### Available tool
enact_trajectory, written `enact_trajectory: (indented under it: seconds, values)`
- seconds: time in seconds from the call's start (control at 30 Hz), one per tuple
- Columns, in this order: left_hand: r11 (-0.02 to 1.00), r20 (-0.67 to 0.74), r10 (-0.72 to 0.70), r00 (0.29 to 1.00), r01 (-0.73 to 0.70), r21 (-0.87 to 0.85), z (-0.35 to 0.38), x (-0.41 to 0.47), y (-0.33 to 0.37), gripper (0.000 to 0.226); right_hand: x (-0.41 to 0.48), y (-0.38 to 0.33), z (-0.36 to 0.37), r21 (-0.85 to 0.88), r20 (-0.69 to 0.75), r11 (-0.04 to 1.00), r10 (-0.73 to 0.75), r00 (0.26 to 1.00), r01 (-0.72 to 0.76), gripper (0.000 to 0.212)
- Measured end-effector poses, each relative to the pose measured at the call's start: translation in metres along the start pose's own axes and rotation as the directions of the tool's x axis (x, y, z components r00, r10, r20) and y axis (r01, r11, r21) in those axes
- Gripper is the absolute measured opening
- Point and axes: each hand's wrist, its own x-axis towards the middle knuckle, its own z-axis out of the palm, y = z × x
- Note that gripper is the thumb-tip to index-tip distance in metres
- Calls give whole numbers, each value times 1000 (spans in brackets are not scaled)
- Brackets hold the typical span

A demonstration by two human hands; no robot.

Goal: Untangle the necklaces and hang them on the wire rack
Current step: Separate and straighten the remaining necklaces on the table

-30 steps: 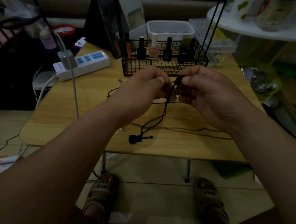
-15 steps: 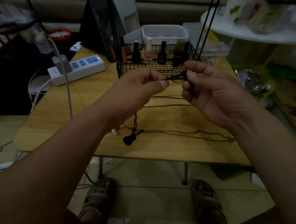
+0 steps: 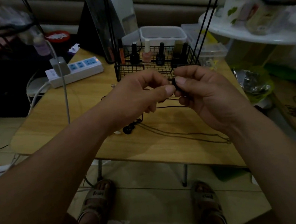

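A big wooden table (image 3: 72,122) stands in front of the person on thin metal legs, over a tiled floor. At the back of the table sits the black wire rack (image 3: 130,72). It is a low basket with thin black rods going up from it, and little nail polish bottles (image 3: 146,55) stand in a row inside. To the left of the rack lies a white power strip (image 3: 85,71) with a plug and a pale cable in it. Just behind the rack is a white plastic box (image 3: 161,34). Down under the near edge of the table, two feet in sandals (image 3: 96,198) stand on the floor. The person's arms reach out over the table, and the hands meet in the air just in front of the rack. The left hand (image 3: 138,98) has its fingers curled in, and its thumb and first finger pinch a black cord necklace (image 3: 170,106). The right hand (image 3: 201,95) is curled too and pinches the same cord right beside the left thumb (the two thumbs almost touch). The bit between them is a small dark bunch, too small for me to see any knot. From the hands the cord hangs down to the table. Its dark round pendant (image 3: 127,129) rests there, just beside the left wrist. A thin chain necklace (image 3: 182,135) lies flat on the table and runs off under the right wrist.
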Motion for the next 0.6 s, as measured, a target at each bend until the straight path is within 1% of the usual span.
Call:
enact_trajectory:
  seconds: [0.1,0.17,0.27,0.33,0.4,0.5,0.6]
  values:
    - [1000,26,12,1000,-12,11,-3,-1,1,8,-1,-1,0,-92,20,995,-20,1000,22,16]
    - [1000,60,11,998,-9,-29,-6,-2,3,8,-2,-3,-2,-83,31,996,-25,999,27,14]
    - [988,66,13,998,-2,-155,-10,-4,7,10,-3,-6,-3,10,66,1000,-24,998,24,15]
    - [969,65,16,998,1,-246,-11,-4,7,12,-4,-7,-1,84,119,996,-13,993,3,19]
    - [950,72,18,997,6,-312,-12,-3,6,14,-5,-7,1,176,163,984,-1,987,-28,17]
    - [934,102,35,994,4,-358,-12,-3,6,10,-4,-9,3,312,181,948,10,984,-67,15]
    - [928,151,53,987,7,-373,-10,-4,4,8,-3,-11,5,422,167,899,46,985,-114,14]
